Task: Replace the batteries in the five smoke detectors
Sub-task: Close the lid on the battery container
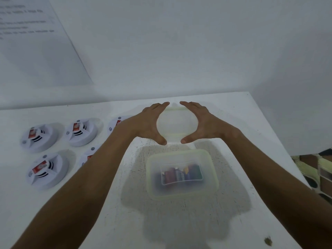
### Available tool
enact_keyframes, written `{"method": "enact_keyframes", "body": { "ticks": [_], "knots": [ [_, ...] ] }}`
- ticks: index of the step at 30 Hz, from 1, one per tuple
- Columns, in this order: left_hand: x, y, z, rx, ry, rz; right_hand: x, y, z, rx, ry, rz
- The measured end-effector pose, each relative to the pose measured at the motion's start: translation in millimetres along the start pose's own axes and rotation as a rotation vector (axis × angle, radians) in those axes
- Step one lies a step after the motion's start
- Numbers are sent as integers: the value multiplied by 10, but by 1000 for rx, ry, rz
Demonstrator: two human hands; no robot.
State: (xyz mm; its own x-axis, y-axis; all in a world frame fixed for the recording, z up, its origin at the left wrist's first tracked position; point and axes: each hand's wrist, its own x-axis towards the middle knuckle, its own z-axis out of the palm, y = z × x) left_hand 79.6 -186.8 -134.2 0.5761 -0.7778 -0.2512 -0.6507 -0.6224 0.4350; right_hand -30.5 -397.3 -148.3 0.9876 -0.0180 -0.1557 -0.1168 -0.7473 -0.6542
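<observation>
Several white round smoke detectors with red labels lie on the white table at the left, among them one at the far left (38, 137), one beside it (81, 131) and one nearer (47, 169). Two more are partly hidden by my left forearm. A translucent green-rimmed box (182, 189) holding several batteries (181, 174) sits in front of me. Beyond it, my left hand (149, 123) and my right hand (199, 121) grip a translucent green-rimmed lid (177, 123) from both sides, fingers on its far edge and thumbs on its near edge.
A white wall rises right behind the table, with a printed sheet (36, 42) on it at the upper left. The table's right edge (280, 146) runs diagonally, with patterned floor beyond it. A small dark speck (268, 241) lies near the front right.
</observation>
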Motion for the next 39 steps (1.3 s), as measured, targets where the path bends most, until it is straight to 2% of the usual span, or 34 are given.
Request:
{"method": "enact_keyframes", "body": {
  "ticks": [4, 11, 14, 21, 25, 28, 33, 37, 39],
  "knots": [
    [0, 22, 119, 49, 25, 1, 32, 35, 50, -19, -21, 8],
    [-3, 10, 228, -72, 138, 24, 21, 48, 74, 33, 21, -24],
    [7, 11, 243, -36, 173, 2, 13, 34, 99, 24, 42, -39],
    [36, 25, 246, 34, 187, -13, 9, 4, 131, 48, 93, -60],
    [12, 16, 252, -14, 209, 17, -21, 31, 165, 122, 136, -75],
    [-95, 23, 269, -163, 251, -21, -96, 77, 226, 255, 178, -36],
    [-226, 51, 439, -644, 362, -117, -189, 187, 355, 458, 185, 15],
    [-184, 25, 556, -751, 401, -110, -176, 213, 395, 532, 180, 25],
    [-166, 14, 569, -915, 399, -112, -167, 216, 423, 552, 188, 35]
  ]
}}
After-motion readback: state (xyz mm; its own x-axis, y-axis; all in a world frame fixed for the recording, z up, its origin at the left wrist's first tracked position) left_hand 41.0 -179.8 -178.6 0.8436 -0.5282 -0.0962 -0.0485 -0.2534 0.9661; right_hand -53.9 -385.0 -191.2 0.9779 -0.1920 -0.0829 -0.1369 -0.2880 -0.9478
